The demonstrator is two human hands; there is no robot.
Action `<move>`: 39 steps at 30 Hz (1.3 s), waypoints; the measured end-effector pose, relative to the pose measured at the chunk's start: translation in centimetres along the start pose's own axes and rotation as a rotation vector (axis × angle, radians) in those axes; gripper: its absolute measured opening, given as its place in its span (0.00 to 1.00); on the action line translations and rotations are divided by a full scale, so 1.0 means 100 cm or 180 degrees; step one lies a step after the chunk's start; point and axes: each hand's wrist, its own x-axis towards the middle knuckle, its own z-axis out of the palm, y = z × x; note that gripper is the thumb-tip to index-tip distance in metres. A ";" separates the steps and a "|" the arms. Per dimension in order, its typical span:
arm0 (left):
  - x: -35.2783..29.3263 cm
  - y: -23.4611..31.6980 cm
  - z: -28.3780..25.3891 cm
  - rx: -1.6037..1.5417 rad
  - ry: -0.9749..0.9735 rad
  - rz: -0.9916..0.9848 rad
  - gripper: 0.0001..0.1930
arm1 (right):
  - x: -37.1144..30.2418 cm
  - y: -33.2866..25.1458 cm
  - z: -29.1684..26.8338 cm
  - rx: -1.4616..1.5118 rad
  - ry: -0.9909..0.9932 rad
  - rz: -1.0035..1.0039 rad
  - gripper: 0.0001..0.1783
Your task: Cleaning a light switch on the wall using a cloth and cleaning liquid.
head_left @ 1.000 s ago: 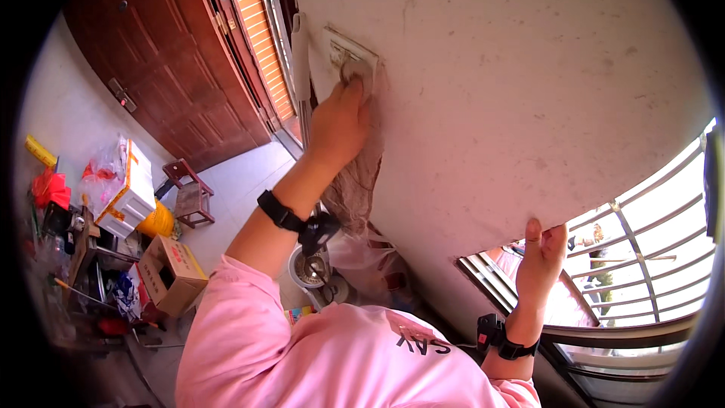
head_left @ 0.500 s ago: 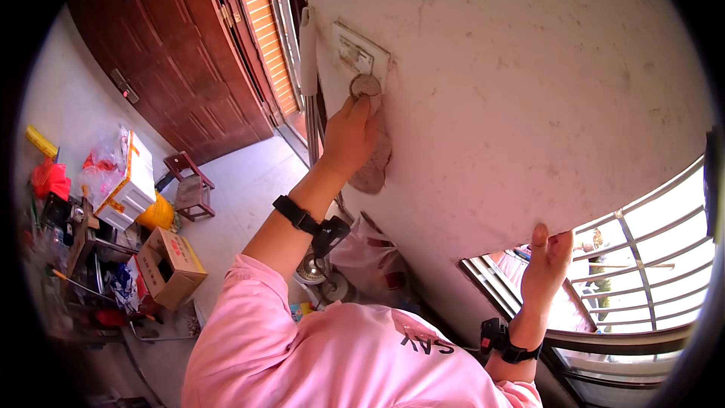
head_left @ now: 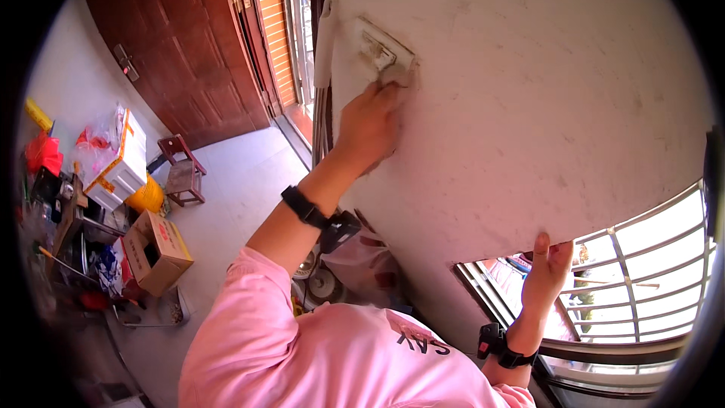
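My left hand (head_left: 370, 125) is closed around a greyish rag (head_left: 395, 75) and presses it against the lower edge of a light switch plate (head_left: 387, 44) on the white wall. Most of the rag is hidden by the hand; a bit shows beneath the wrist side. The plate and the paint around it look grimy. Lower right, my right hand (head_left: 545, 276) rests at the edge of the wall (head_left: 491, 143) beside the window. Its thumb and fingers point up, slightly apart, and nothing is seen in it.
A barred window (head_left: 642, 279) lies at the right. Left of me are a brown door (head_left: 174, 45), a small wooden chair (head_left: 183, 170), an open cardboard box (head_left: 162, 257), a white foam box (head_left: 121, 166) and clutter. A pale plastic bag (head_left: 362, 257) hangs below my left arm.
My left hand has moved slightly up and right across the switch plate with the rag, which now shows less below the hand. The view has shifted a little; my right hand stays at the wall edge.
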 end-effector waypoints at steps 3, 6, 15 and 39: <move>-0.010 -0.007 0.001 0.0001 0.0011 0.0114 0.16 | 0.000 0.003 -0.006 0.0028 -0.0182 0.0051 0.21; -0.034 -0.034 -0.001 -0.0109 -0.0073 -0.0232 0.15 | 0.000 0.005 -0.005 0.0015 -0.0167 0.0062 0.20; 0.025 -0.054 -0.005 -0.1029 0.0557 -0.1415 0.17 | -0.001 0.001 -0.002 -0.0257 -0.0145 0.0027 0.18; 0.015 -0.041 0.006 -0.0310 0.0362 -0.1379 0.13 | -0.002 0.004 -0.006 -0.0009 0.0110 0.0259 0.23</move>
